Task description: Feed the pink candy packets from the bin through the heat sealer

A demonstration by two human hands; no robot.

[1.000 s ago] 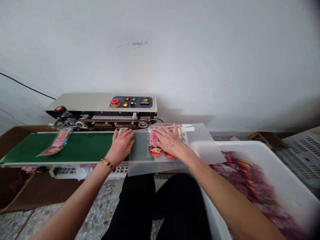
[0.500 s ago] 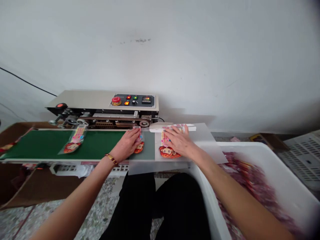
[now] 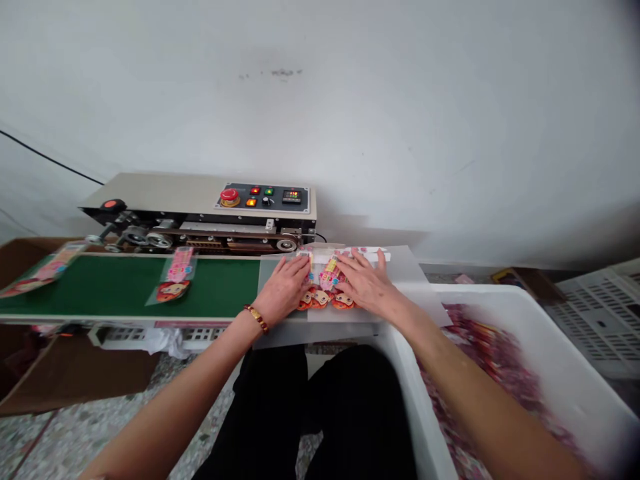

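Flat clear packets with pink lettering and a cartoon face (image 3: 320,299) lie close together on a translucent sheet (image 3: 405,293) at the belt's right end. My left hand (image 3: 286,287), with a beaded bracelet at its wrist, rests flat on the left packets, fingers stretched out. Over the right ones lies my right hand (image 3: 367,283), palm down and fingers spread. Both hands partly cover the packets. Another packet (image 3: 175,277) lies on the green conveyor belt (image 3: 120,287), its top edge by the band sealer (image 3: 200,213). A further packet (image 3: 47,270) is at the belt's far left.
A white tub (image 3: 505,297) heaped with reddish packets (image 3: 485,360) stands to my right. Beyond it is a white slatted crate (image 3: 600,320). Under the belt's left end sits a cardboard box (image 3: 90,373). A wall rises behind the sealer.
The packet that was under my left hand has travelled left along the belt, and the one ahead has reached the left end. My left hand has shifted right, beside my right hand.
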